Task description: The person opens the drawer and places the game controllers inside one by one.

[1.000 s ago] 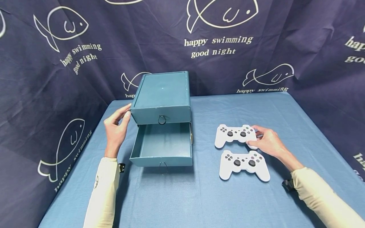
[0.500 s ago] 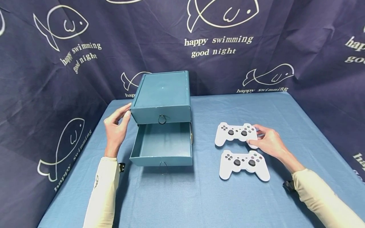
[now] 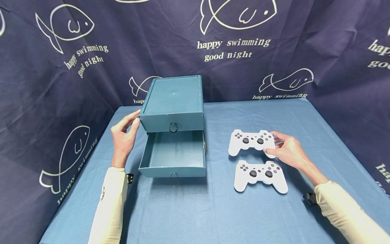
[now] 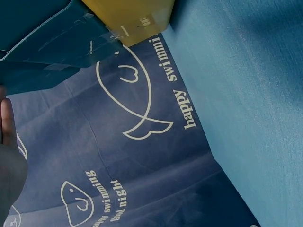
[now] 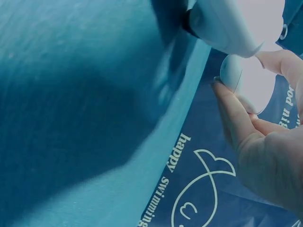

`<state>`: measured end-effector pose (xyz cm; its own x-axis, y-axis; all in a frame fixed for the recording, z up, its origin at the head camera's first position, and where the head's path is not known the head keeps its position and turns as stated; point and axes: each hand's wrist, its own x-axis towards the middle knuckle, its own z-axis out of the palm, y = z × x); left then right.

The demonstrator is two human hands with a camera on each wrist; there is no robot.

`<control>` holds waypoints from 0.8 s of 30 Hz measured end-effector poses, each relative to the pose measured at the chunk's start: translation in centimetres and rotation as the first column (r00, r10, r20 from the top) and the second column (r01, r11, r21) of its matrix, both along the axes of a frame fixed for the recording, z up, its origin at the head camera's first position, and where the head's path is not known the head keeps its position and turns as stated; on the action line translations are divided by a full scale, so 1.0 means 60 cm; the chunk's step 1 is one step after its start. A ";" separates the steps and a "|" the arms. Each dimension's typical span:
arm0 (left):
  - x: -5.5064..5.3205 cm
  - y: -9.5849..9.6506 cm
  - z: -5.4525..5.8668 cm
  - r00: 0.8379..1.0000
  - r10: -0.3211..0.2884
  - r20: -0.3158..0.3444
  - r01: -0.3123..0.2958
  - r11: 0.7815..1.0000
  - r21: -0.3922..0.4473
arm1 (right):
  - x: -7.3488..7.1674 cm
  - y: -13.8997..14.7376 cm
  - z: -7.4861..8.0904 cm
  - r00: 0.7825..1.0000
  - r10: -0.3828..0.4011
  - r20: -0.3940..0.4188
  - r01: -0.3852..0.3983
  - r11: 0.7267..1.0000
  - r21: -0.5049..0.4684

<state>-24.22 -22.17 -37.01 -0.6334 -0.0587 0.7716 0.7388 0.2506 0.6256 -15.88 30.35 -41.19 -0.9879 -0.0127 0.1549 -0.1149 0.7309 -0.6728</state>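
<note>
A small teal drawer cabinet (image 3: 173, 95) stands left of centre, its lower drawer (image 3: 173, 172) pulled out and the inside bare. My left hand (image 3: 124, 135) touches the cabinet's upper left front corner with its fingertips and thumb. In the left wrist view only part of that hand (image 4: 9, 146) shows at the left edge. Two white game controllers are at the right. My right hand (image 3: 287, 150) pinches the right grip of the farther game controller (image 3: 239, 144), thumb on the near side and fingers behind. The nearer controller (image 3: 242, 176) lies on the table just in front of it.
A blue cloth covers the table (image 3: 213, 217). Dark blue fabric (image 3: 152, 40) with white fish prints hangs behind and at both sides. The upper drawer (image 3: 158, 122) is closed, with a ring pull on its front. A yellow surface (image 4: 137, 19) shows beside the cabinet in the left wrist view.
The farther controller has moved up slightly in the head view, with my right hand gripping it. My left hand, the cabinet and the nearer controller stay in place.
</note>
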 end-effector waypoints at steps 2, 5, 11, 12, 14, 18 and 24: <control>0.000 0.000 0.000 1.000 0.000 -0.002 0.000 1.000 -0.001 | 0.002 -0.002 0.004 1.000 -0.001 0.002 0.001 1.000 -0.006; 0.001 0.001 0.001 1.000 0.003 -0.005 -0.003 1.000 -0.003 | 0.006 -0.006 0.010 1.000 -0.002 0.006 0.002 1.000 -0.016; 0.000 0.002 0.001 1.000 0.011 -0.014 -0.012 1.000 -0.005 | 0.013 -0.012 0.021 1.000 -0.004 0.018 0.004 0.999 -0.034; 0.000 0.002 0.001 1.000 0.012 -0.017 -0.012 1.000 -0.004 | 0.014 -0.013 0.022 1.000 -0.005 0.020 0.006 0.999 -0.032; 0.000 0.003 0.001 1.000 0.013 -0.022 -0.013 1.000 -0.001 | 0.016 -0.016 0.025 1.000 -0.006 0.025 0.006 0.999 -0.032; 0.000 0.003 0.001 1.000 0.014 -0.022 -0.014 1.000 0.004 | 0.021 -0.022 0.033 1.000 -0.002 0.031 0.003 0.999 -0.033; 0.001 0.002 0.001 1.000 0.016 -0.021 -0.016 1.000 0.001 | 0.029 -0.032 0.044 1.000 0.014 0.025 -0.012 0.998 -0.057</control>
<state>-24.18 -22.04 -36.93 -0.6161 -0.0688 0.7846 0.7477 0.2621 0.6101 -14.12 28.45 -38.52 -0.9913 -0.0174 0.1306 -0.1064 0.6899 -0.7160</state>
